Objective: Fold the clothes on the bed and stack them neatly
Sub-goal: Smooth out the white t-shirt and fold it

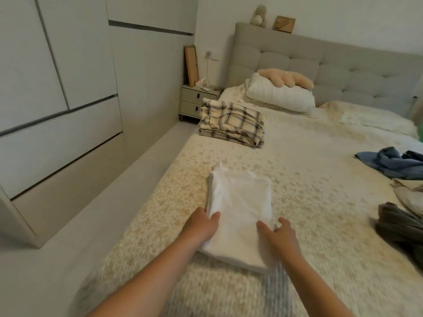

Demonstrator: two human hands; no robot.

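White garment (pixel 240 202), folded, long axis toward headboard (slightly tilted), left hand (pixel 202 223) gripping, right hand (pixel 279 234) spread.

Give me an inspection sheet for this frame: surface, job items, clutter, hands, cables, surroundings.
Surface: bed, cream textured cover.
Job's things: white garment folded, near edge; plaid stack folded, by the pillows; blue clothes and grey garment unfolded at right.
Clutter: white pillow, plush cushion.
Hands: left hand and right hand, fingers on the white garment's sides.
Cables: cord hanging on the wall above the nightstand.
Surroundings: wardrobe, headboard.
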